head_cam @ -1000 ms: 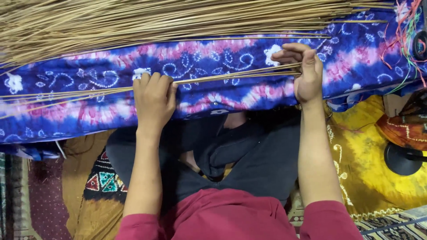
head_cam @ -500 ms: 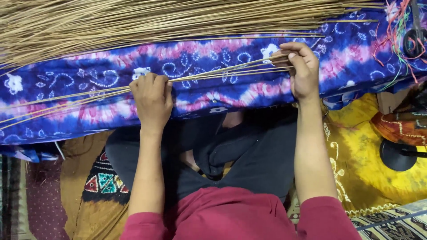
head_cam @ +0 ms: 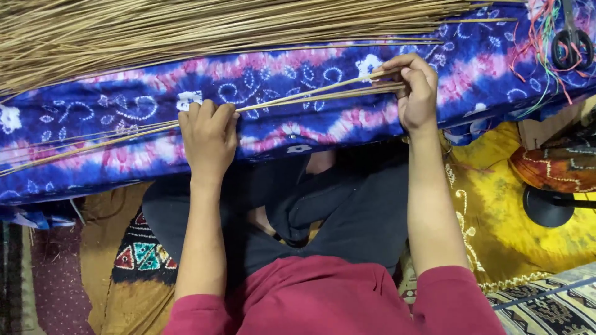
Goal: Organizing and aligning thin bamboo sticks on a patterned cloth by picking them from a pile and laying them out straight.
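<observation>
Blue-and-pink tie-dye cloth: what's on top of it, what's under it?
On the blue-and-pink tie-dye cloth: a heap of thin tan sticks, a few held by both hands, black-handled scissors. Whatever it drapes over is hidden.

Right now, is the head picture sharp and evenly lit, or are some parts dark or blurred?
Head view: the left hand, right hand and thin sticks on the tie-dye cloth are sharp and well lit; the lap under the cloth's edge lies in deep shadow; no glare; the scissors at the corner look slightly soft.
</observation>
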